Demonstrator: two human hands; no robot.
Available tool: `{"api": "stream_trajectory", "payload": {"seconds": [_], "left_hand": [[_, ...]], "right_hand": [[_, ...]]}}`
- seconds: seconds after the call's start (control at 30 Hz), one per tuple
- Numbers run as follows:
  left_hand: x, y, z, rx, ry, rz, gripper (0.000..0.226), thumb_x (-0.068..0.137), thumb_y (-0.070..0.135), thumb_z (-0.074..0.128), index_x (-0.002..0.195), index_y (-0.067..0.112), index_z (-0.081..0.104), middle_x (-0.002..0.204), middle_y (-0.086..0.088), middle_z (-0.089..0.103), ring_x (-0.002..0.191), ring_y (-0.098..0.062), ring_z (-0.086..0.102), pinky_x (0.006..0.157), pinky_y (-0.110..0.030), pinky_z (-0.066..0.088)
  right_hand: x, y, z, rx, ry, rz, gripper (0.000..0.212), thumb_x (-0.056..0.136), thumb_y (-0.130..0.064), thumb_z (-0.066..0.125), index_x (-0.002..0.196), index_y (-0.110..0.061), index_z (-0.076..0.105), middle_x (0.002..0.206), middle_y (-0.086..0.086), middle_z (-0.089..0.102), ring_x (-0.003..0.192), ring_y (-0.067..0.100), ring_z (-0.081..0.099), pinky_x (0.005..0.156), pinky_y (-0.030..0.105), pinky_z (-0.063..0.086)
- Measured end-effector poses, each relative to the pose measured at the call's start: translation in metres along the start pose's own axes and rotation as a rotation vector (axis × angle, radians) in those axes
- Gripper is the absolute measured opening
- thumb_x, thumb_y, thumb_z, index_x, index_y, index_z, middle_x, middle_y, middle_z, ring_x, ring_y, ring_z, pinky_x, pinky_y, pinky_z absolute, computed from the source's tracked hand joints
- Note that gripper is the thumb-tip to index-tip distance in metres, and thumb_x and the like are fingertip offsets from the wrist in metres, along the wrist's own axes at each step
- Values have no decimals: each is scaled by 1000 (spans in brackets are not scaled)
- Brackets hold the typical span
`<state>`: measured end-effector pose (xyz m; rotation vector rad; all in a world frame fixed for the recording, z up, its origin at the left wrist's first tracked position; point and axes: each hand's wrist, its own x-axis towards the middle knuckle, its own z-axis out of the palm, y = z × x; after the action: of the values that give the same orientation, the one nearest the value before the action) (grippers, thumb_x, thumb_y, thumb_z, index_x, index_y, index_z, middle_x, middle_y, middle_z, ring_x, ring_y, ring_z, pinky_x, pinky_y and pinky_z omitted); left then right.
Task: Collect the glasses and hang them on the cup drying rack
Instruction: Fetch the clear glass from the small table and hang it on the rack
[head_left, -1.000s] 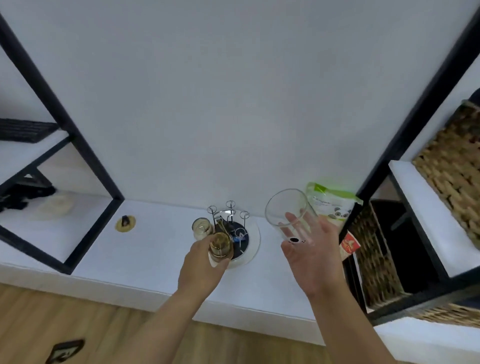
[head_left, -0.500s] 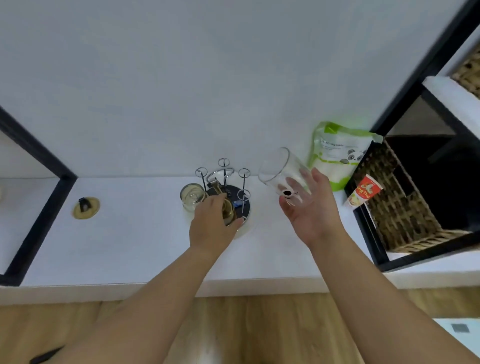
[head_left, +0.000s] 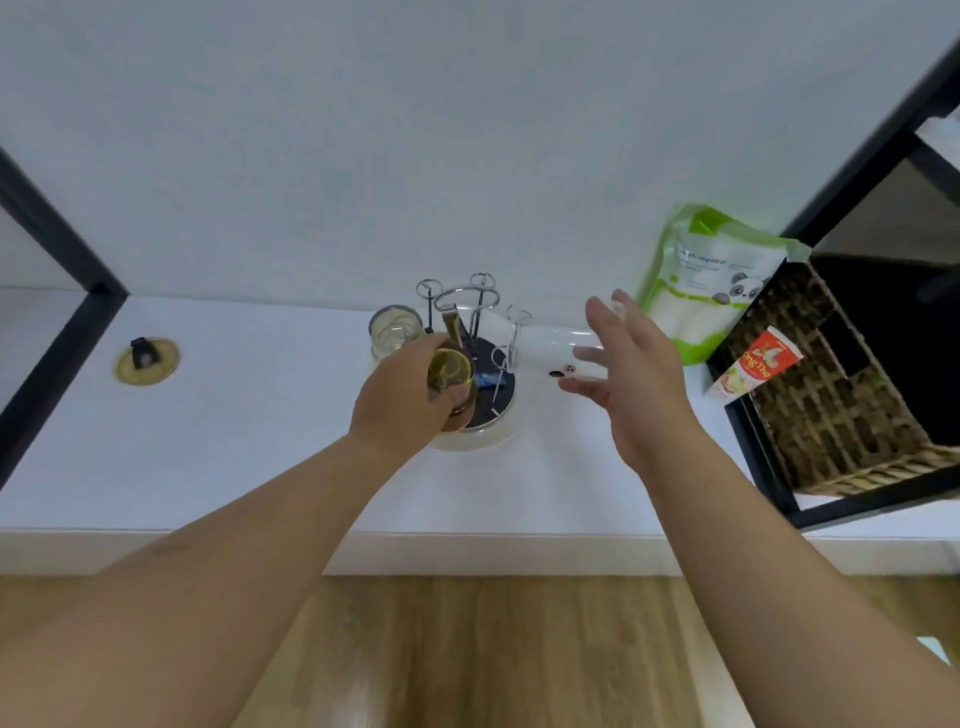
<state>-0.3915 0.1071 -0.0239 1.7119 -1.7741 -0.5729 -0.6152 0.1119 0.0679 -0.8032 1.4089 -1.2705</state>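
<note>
The cup drying rack (head_left: 470, 332) stands on the white counter: chrome pegs with loop tips on a round dark base. A clear glass (head_left: 395, 330) hangs upside down on its far left peg. My left hand (head_left: 405, 397) grips an amber-tinted glass (head_left: 451, 371) over the rack's near left side, bottom facing me. My right hand (head_left: 631, 374) holds a clear glass (head_left: 550, 351) on its side, mouth pointing left at the rack's right peg (head_left: 514, 340).
A green and white pouch (head_left: 717, 280) leans on the wall to the right. A red tube (head_left: 753, 369) rests against a wicker basket (head_left: 841, 395) in the black-framed shelf. A small round yellow pad (head_left: 147, 358) lies at the left. Wooden floor lies below the counter edge.
The view has come closer to the rack. My right hand tipped the clear glass from upright to sideways and brought it down toward the right peg. My left hand lowered the amber glass onto the rack.
</note>
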Motion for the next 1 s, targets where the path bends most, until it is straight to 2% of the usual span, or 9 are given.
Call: {"api": "stream_trajectory", "payload": {"seconds": [0.13,0.2,0.27,0.3,0.33,0.47,0.6,0.8,1.0], "left_hand": [[6,-15,-9,47,-28,4,68,89,40,75,149,29,45,132,4,66,117,-23,63,94,-39,52],[11,-21,-14,50,-51,15,69,88,41,75,149,31,43,131,5,67,115,-24,64,94,-41,53],[16,-27,-19,52,-64,27,71,88,40,76,149,32,42,132,6,67,114,-23,64,96,-41,53],[19,-29,-21,49,-71,35,72,88,38,76,150,33,41,133,6,66,114,-23,64,96,-40,52],[21,-31,-23,42,-75,44,73,88,36,76,151,33,40,135,7,65,115,-23,64,97,-40,52],[28,-36,-27,9,-85,70,74,88,30,76,151,31,38,139,5,63,116,-25,64,99,-44,53],[33,-43,-27,6,-86,98,74,88,31,76,151,34,37,138,5,63,114,-24,65,97,-43,55],[35,-48,-25,11,-70,130,74,88,32,77,150,33,38,136,5,64,113,-24,65,96,-45,56],[33,-48,-24,51,-43,138,74,88,35,76,151,33,38,136,4,65,115,-25,65,96,-45,56]], "right_hand": [[1,7,7,-295,-21,-218,72,95,-41,75,160,-31,44,153,0,48,118,15,63,68,30,65],[2,10,10,-475,-25,-339,75,94,-44,76,160,-31,44,142,-3,46,112,4,59,80,32,65],[3,14,14,-657,-49,-432,78,93,-47,76,161,-29,43,133,-6,44,103,-7,55,95,18,52],[3,15,17,-737,-63,-462,80,92,-47,76,162,-28,42,131,-6,42,100,-4,55,92,7,43],[3,17,20,-801,-79,-484,81,92,-48,76,162,-28,40,130,-6,42,100,-1,53,88,5,38],[5,24,36,-985,-139,-571,90,89,-54,77,164,-27,35,132,-3,44,113,8,51,94,26,44],[10,30,52,-1160,-199,-629,96,88,-56,76,166,-27,28,141,2,47,128,21,54,94,35,50],[16,38,71,-1379,-305,-671,84,90,-49,77,160,-20,41,146,7,49,126,30,56,90,38,50],[19,55,78,-1504,-344,-632,79,89,-49,77,155,-23,44,146,5,47,126,31,53,86,39,50]]}}
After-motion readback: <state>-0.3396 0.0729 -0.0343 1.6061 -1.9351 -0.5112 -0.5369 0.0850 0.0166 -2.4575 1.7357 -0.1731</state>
